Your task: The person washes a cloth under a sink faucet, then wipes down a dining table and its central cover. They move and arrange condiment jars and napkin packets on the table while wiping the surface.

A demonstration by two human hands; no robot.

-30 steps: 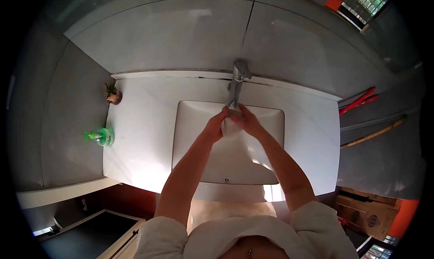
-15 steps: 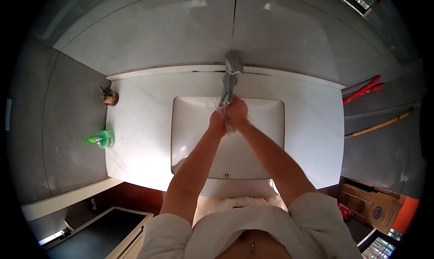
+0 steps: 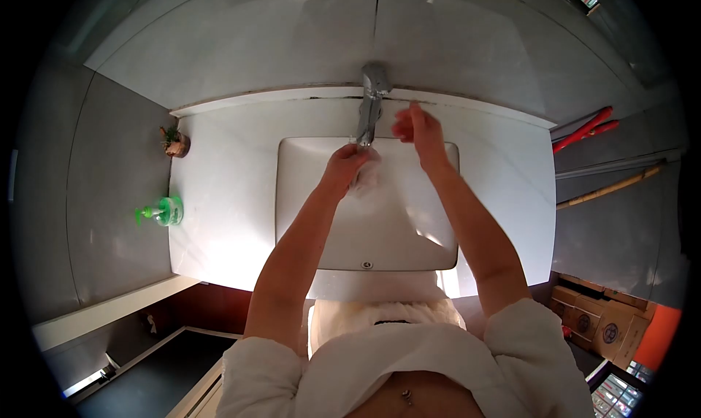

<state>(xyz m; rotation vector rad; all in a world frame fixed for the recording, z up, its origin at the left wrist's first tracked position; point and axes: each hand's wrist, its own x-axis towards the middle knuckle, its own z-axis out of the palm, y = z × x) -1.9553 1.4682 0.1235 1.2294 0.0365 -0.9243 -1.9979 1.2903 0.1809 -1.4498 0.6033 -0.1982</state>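
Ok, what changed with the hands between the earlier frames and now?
Hands have parted. Right hand moved forward and right, away from the spout, and is now beside the faucet. Left hand stayed just under the spout. No grasp or release that I can make out. Faucet, soap bottle and potted plant unchanged.

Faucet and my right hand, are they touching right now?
Apart. The head view shows a strip of white counter between the faucet and your right hand.

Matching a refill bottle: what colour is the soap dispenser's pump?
The pump is bright green, best seen in the head view.
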